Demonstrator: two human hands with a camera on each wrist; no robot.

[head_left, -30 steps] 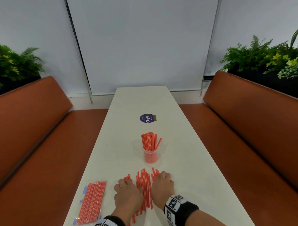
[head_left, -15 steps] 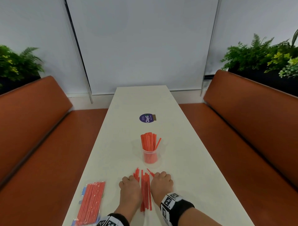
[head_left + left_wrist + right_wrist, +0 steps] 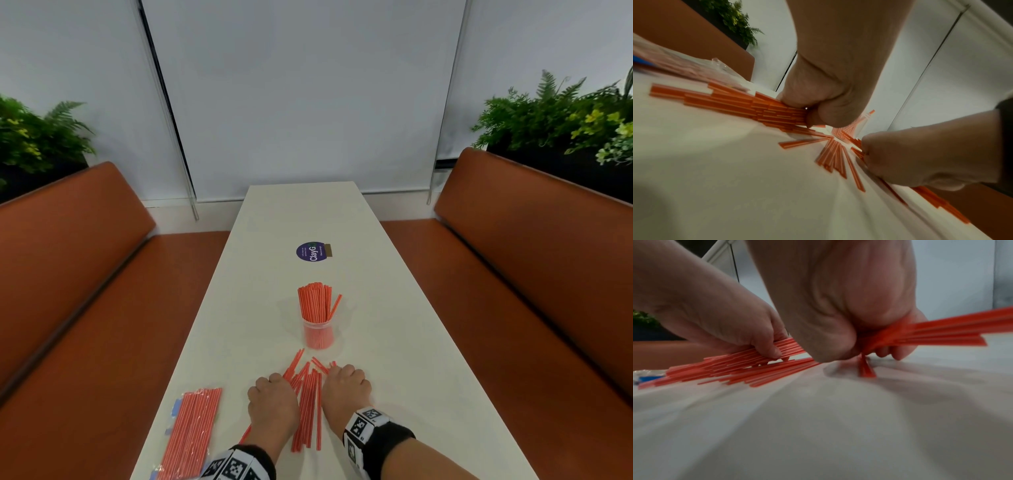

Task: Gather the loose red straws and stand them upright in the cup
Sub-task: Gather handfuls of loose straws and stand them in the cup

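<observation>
Head view: both hands' fingers curl round, seemingly gripping, thin white-striped red straws (image 3: 310, 401).

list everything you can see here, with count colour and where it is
loose straws: many, red, flat on the table between the hands
cup: one, clear, mid-table, packed with upright red straws
straw packet: one, clear with red straws, near left table edge
sticker: one, purple, beyond the cup
table: one, white, centre
benches: two, brown, either side
plants: two, green, behind the benches
left hand: fingers curled on the loose straws
right hand: fingers curled on the loose straws
wristbands: two, black, patterned markers
</observation>
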